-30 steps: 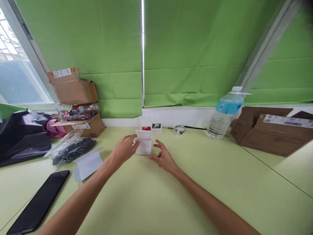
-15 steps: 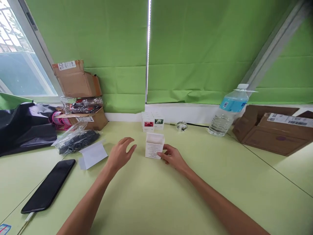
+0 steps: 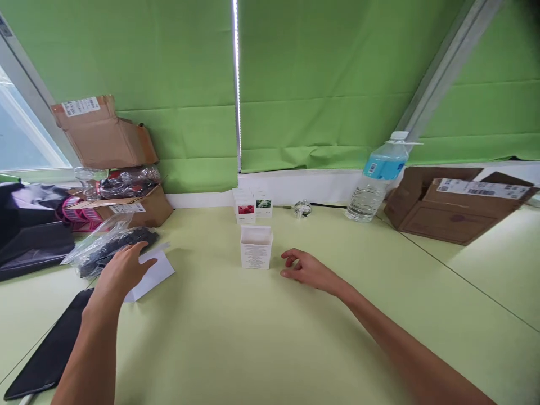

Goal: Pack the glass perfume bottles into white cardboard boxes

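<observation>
An open-topped white box [image 3: 256, 248] with printed text stands upright on the green table, mid-view. To its right is my right hand [image 3: 307, 270], fingers curled but apart, with a small gap to the box and nothing held. My left hand [image 3: 126, 269] is at the left, fingers spread, over the edge of a folded white card [image 3: 155, 277]. Whether it touches the card cannot be made out. Behind the white box stand small white boxes with a red picture [image 3: 246, 210] and a green picture [image 3: 264, 206].
A black phone [image 3: 53, 346] lies at the left, near a plastic bag with dark contents [image 3: 101, 256]. Cardboard boxes [image 3: 107, 140] are stacked behind. A glass piece [image 3: 302, 209], a water bottle [image 3: 373, 183] and an open carton [image 3: 453, 216] stand at the back right.
My right hand has let go of the white box and drawn off to the right. My left hand has moved left to the folded card. The view has turned slightly right.
</observation>
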A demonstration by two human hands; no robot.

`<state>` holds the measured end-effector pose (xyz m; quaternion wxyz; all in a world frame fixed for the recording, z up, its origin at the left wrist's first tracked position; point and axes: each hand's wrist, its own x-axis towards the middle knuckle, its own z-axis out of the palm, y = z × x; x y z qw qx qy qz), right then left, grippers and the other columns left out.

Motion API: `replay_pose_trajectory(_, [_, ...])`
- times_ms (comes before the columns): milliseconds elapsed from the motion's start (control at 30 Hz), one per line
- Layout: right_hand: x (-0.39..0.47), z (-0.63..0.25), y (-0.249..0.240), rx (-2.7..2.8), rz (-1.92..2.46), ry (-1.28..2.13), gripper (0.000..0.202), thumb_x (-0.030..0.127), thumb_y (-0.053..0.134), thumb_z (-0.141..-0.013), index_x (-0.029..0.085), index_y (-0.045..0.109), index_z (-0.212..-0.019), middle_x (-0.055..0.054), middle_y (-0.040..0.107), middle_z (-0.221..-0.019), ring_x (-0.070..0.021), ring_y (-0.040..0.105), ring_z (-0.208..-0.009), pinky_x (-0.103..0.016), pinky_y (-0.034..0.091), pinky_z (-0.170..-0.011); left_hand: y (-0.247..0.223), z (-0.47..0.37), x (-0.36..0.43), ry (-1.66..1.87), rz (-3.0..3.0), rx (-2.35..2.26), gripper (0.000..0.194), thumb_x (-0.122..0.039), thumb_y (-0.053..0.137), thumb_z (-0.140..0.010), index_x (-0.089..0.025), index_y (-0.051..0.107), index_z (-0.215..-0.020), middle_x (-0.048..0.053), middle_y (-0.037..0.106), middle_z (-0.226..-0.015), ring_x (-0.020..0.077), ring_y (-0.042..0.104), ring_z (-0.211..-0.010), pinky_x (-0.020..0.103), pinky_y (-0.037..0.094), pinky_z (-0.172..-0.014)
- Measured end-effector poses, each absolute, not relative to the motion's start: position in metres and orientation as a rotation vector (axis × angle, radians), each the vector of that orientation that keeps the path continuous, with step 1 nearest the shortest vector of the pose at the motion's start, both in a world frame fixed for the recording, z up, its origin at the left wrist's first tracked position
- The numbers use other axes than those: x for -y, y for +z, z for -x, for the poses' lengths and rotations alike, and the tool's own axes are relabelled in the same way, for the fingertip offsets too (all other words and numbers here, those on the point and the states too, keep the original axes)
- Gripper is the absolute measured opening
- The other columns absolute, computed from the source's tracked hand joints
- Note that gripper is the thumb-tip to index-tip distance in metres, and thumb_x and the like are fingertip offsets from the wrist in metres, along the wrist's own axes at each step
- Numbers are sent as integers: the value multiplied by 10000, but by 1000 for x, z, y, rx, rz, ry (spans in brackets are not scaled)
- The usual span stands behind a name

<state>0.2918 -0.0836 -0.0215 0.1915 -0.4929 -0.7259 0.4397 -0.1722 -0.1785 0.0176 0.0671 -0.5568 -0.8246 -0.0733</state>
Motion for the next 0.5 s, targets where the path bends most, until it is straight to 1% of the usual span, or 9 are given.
replay_pose_trajectory(133, [84, -291, -19, 2058, 1339, 1239, 434, 410, 654, -723, 187, 606, -1092, -82, 609, -1043, -134, 571, -690, -222, 415, -497, 10, 186, 178, -53, 1505, 2637, 456, -410, 448, -812, -280, 511, -1245, 54, 641, -1201, 303, 574, -1078, 395, 468, -806])
replay_pose_trajectory(200, [84, -292, -18, 2078, 1323, 1212, 420, 407, 660, -714, 187, 633, -1070, -82, 619, -1045, -147, 577, -718, -222, 422, -505, 12, 186, 179, 25, 1466, 2679, 392, -398, 425, -815, -319, 561, -1174, 14, 665, -1161, 294, 580, -1057, 382, 469, -770])
replay_pose_trajectory(267, [83, -293, -17, 2088, 1315, 1209, 415, 410, 661, -715, 190, 646, -1066, -81, 626, -1048, -152, 583, -732, -227, 437, -529, 17, 180, 180, 48, 1481, 2691, 356, -408, 398, -824, -331, 606, -1104, 1, 692, -1095, 288, 589, -1024, 363, 467, -736])
replay_pose_trajectory(333, [83, -295, -15, 2082, 1315, 1241, 426, 424, 662, -717, 190, 651, -1073, -84, 632, -1048, -144, 581, -692, -233, 441, -534, 26, 169, 181, 21, 1504, 2677, 353, -436, 384, -830, -349, 620, -1078, -15, 711, -1015, 281, 595, -992, 345, 465, -713])
replay_pose_trajectory(433, [85, -298, -9, 2080, 1298, 1322, 441, 444, 665, -715, 187, 660, -1073, -84, 650, -1010, -135, 572, -632, -247, 447, -538, 39, 148, 183, -131, 1583, 2633, 349, -472, 383, -836, -386, 627, -1070, -55, 719, -920, 245, 613, -926, 313, 468, -713])
replay_pose_trajectory(500, [87, -298, -6, 2113, 1272, 1334, 434, 450, 656, -721, 184, 666, -1064, -85, 660, -998, -152, 587, -666, -257, 462, -566, 46, 131, 185, -240, 1666, 2607, 356, -462, 392, -839, -357, 649, -1062, -35, 721, -895, 228, 629, -891, 300, 472, -724])
